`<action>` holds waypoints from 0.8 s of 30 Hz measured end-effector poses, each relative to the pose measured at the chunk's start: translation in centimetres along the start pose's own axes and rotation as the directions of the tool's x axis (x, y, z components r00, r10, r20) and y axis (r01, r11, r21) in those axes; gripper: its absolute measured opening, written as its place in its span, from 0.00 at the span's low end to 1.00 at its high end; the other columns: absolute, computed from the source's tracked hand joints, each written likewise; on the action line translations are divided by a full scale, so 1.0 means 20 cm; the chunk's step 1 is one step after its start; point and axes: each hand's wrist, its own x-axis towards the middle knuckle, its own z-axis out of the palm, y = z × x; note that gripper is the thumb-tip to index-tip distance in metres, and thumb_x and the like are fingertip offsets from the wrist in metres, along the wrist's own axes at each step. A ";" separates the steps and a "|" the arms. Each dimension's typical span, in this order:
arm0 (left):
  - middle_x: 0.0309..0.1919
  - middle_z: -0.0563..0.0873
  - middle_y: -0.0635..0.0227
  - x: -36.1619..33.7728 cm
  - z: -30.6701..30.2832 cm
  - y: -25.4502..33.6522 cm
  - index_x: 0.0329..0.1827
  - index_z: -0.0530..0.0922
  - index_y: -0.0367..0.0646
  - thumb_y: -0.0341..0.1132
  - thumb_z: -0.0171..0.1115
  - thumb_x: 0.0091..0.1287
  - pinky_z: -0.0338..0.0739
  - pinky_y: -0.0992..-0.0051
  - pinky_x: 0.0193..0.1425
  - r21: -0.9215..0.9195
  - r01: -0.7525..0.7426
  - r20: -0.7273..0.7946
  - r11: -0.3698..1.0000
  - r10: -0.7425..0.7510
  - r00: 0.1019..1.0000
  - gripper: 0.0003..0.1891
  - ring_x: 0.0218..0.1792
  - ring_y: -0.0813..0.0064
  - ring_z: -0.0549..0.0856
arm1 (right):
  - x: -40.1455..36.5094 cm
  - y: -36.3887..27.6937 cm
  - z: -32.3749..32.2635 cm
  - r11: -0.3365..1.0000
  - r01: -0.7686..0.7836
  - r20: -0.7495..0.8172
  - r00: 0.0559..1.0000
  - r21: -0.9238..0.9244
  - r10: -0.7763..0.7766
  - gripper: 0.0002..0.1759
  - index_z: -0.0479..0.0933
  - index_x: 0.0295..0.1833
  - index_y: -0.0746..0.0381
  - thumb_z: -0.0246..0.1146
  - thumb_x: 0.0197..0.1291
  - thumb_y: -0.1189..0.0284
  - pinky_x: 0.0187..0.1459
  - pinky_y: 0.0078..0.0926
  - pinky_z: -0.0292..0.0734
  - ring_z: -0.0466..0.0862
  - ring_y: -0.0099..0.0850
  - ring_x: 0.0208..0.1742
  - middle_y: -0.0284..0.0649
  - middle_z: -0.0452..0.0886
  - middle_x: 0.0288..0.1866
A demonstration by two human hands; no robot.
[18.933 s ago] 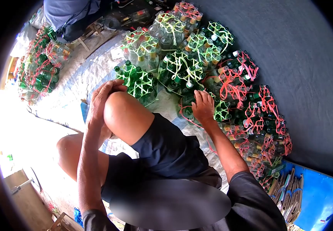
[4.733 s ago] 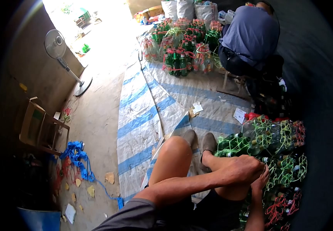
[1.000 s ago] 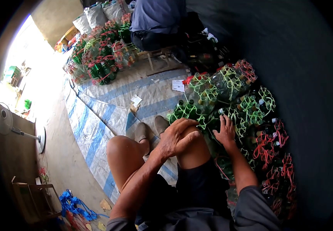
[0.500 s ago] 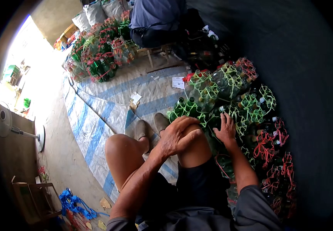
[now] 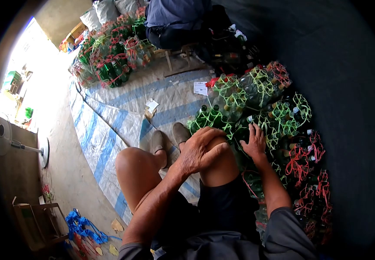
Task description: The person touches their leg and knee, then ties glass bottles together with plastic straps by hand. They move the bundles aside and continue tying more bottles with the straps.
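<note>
My left hand (image 5: 198, 151) rests over my right knee (image 5: 219, 152), its fingers lying across the top and the thumb apart from them. Nothing is held in it. To the right, my right hand (image 5: 254, 142) has its fingers spread and is empty, close over bottles bundled with green plastic ties. Beside it are green bottles (image 5: 209, 113) with light-green ties. Clear bottles (image 5: 233, 97) in similar green ties stand just beyond, and bottles with red ties (image 5: 298, 162) lie to the right of my forearm.
A person (image 5: 176, 21) sits on a low wooden stool (image 5: 169, 60) ahead, near more tied bottles (image 5: 111, 71). A blue-and-white striped sheet (image 5: 109, 119) covers the floor. At left are a fan (image 5: 5, 133), a wooden chair (image 5: 38, 225) and blue strips (image 5: 81, 225).
The view has shifted slightly. Both hands keep nearly the same pose and place, the left on the knee and the right over the bottles.
</note>
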 end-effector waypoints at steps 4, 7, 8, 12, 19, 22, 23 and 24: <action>0.57 0.88 0.50 0.00 0.00 0.00 0.66 0.84 0.34 0.49 0.66 0.80 0.79 0.61 0.71 -0.003 0.005 -0.006 1.000 -0.005 1.000 0.25 0.62 0.50 0.87 | 0.00 -0.01 -0.01 1.000 -0.013 0.018 1.000 0.004 0.013 0.52 0.66 0.86 0.55 0.80 0.59 0.56 0.80 0.59 0.67 0.67 0.54 0.85 0.42 0.64 0.88; 0.57 0.88 0.50 -0.01 0.00 0.00 0.66 0.84 0.34 0.49 0.67 0.80 0.79 0.61 0.71 -0.001 0.005 -0.014 1.000 -0.005 1.000 0.26 0.63 0.50 0.87 | 0.00 -0.02 -0.02 1.000 -0.021 0.027 0.999 -0.018 0.022 0.53 0.65 0.86 0.55 0.80 0.59 0.56 0.80 0.58 0.68 0.66 0.53 0.85 0.42 0.64 0.88; 0.57 0.88 0.50 -0.01 0.00 0.00 0.66 0.84 0.34 0.49 0.67 0.80 0.79 0.61 0.71 -0.002 0.006 -0.016 1.000 -0.006 1.000 0.26 0.63 0.50 0.87 | 0.00 -0.02 -0.02 0.999 -0.023 0.029 0.999 -0.027 0.024 0.53 0.65 0.87 0.55 0.80 0.59 0.55 0.80 0.58 0.68 0.66 0.53 0.85 0.42 0.64 0.88; 0.58 0.87 0.49 -0.01 0.01 0.00 0.66 0.84 0.34 0.49 0.68 0.79 0.79 0.61 0.71 0.010 0.006 -0.030 1.000 -0.005 1.000 0.26 0.62 0.49 0.87 | 0.00 -0.02 -0.02 1.000 -0.011 0.018 1.000 -0.020 0.011 0.53 0.65 0.87 0.55 0.80 0.59 0.55 0.80 0.58 0.68 0.66 0.52 0.86 0.42 0.64 0.88; 0.56 0.87 0.51 -0.07 -0.02 0.02 0.66 0.84 0.35 0.48 0.69 0.79 0.76 0.62 0.73 -0.031 0.077 -0.045 0.997 -0.079 0.996 0.25 0.63 0.53 0.86 | 0.04 0.05 -0.01 0.996 0.053 0.028 0.998 0.077 -0.056 0.51 0.68 0.85 0.56 0.80 0.59 0.55 0.81 0.56 0.67 0.70 0.55 0.83 0.45 0.68 0.85; 0.56 0.88 0.53 -0.12 -0.05 0.04 0.66 0.85 0.35 0.45 0.70 0.78 0.77 0.63 0.73 -0.024 0.077 -0.069 0.997 -0.079 0.995 0.23 0.63 0.56 0.86 | 0.03 -0.01 -0.05 0.998 0.026 0.055 0.998 -0.049 -0.023 0.43 0.74 0.79 0.58 0.80 0.61 0.56 0.77 0.56 0.69 0.72 0.53 0.81 0.45 0.69 0.84; 0.57 0.88 0.54 -0.13 -0.06 0.04 0.65 0.85 0.35 0.43 0.70 0.78 0.77 0.64 0.72 -0.018 0.076 -0.076 0.997 -0.077 0.994 0.22 0.63 0.57 0.87 | 0.04 -0.03 -0.03 0.998 0.058 -0.027 0.998 -0.031 -0.059 0.40 0.76 0.77 0.58 0.79 0.62 0.57 0.75 0.56 0.70 0.74 0.53 0.79 0.45 0.71 0.82; 0.57 0.88 0.54 -0.14 -0.06 0.05 0.66 0.85 0.36 0.43 0.70 0.78 0.77 0.64 0.72 -0.020 0.096 -0.074 0.995 -0.097 0.993 0.22 0.63 0.57 0.87 | 0.05 -0.12 -0.07 0.997 0.070 -0.104 0.992 0.043 -0.065 0.36 0.79 0.72 0.61 0.79 0.63 0.58 0.73 0.54 0.74 0.79 0.54 0.74 0.47 0.76 0.78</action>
